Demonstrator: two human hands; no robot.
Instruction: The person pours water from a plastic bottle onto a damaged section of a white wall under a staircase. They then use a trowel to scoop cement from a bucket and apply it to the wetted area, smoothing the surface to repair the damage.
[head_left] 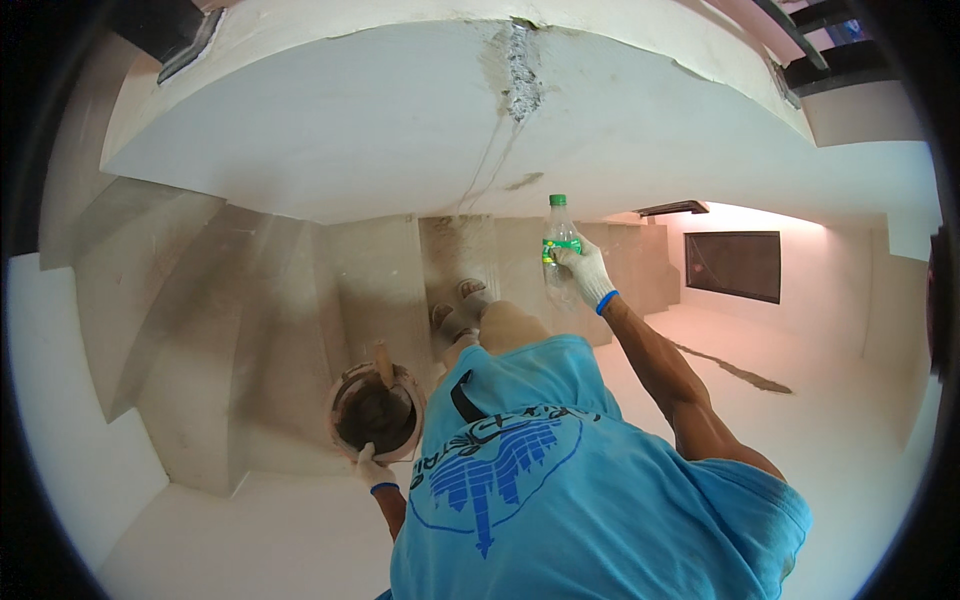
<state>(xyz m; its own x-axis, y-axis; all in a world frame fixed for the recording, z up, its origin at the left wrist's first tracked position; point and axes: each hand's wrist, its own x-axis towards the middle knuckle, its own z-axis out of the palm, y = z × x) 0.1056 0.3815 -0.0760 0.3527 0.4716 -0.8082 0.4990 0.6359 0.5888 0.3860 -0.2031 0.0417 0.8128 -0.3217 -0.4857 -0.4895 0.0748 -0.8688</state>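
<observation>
My right hand (pixel 583 270), in a white glove with a blue cuff, grips a clear plastic bottle (pixel 558 285) with a green cap and green label, held upright. My left hand (pixel 374 466), gloved alike, grips the near rim of a round bucket (pixel 340 405) beside my left leg. Dark grey material lies inside the bucket, with a wooden-handled tool (pixel 383 364) standing in it; the tool's head is hidden. My sandalled feet (pixel 458 300) are on the concrete stairs.
Concrete steps (pixel 265 340) curve along both sides of me. A white wall (pixel 650 140) ahead has a rough grey crack (pixel 522 80) and stains. Dark railings (pixel 830 65) are at the upper corners. A dark framed opening (pixel 731 266) and a grey streak (pixel 740 370) on white surfaces are at the right.
</observation>
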